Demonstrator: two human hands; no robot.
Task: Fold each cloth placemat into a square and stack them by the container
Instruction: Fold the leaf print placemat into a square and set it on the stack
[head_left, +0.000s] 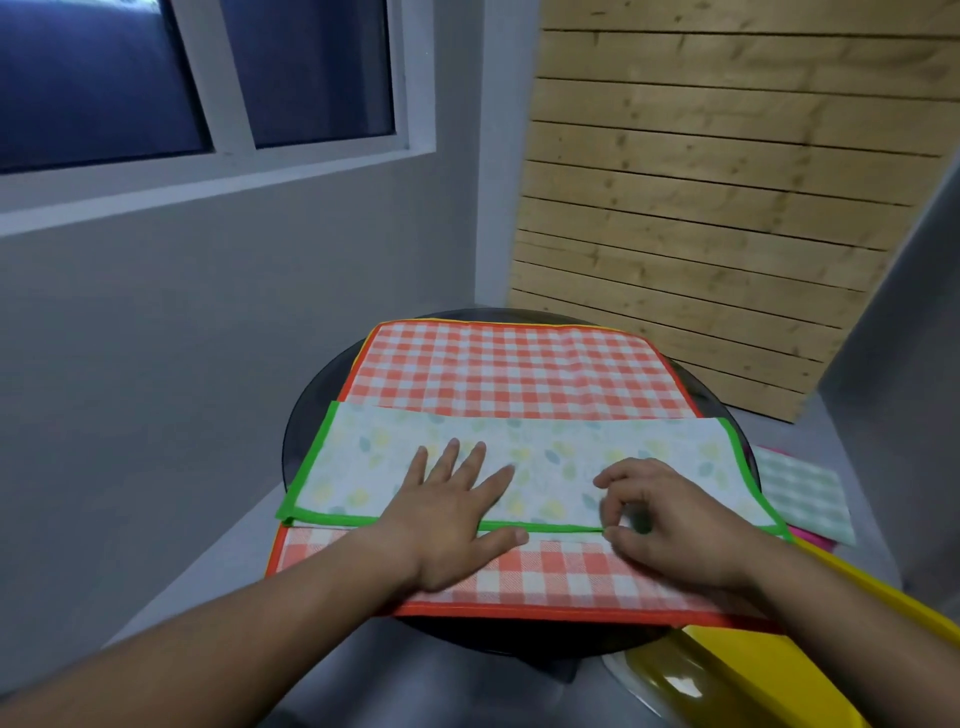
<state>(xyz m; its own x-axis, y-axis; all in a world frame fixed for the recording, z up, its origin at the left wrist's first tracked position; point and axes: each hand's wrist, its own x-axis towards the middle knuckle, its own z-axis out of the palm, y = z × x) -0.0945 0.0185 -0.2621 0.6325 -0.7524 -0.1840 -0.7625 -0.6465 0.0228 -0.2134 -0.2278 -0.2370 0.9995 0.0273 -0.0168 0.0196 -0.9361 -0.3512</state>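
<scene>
Nearest, at 5 o'clock, a yellow container (831, 654) cuts across the corner, its glossy rim against the near edge of the round dark surface (311, 431).

An orange gingham placemat (519, 369) with an orange hem lies opened flat over most of the surface. It runs from the 6 o'clock edge to the 12 o'clock edge, and a thin yellow hem peeps out beneath it on the far side.

Across its middle lies the green-hemmed placemat (550, 447), white with a pale print of yellow and green leaves. It is folded in half into a long band running from 9 to 3 o'clock, the two green hems meeting along the near side.

The left hand (452, 519) lies flat, fingers straight and spread, pressing the band down near its centre with the thumb along the hem. The right hand (670, 525), toward 4 o'clock, is curled, thumb and forefinger pinching the doubled near hem.

At 3 o'clock, off the round surface, a green check placemat (805, 493) rests on something pink (815, 544).

Beyond, at 1 o'clock, stands a wooden plank wall (701, 182); at 10 o'clock is a dark window (208, 78).
</scene>
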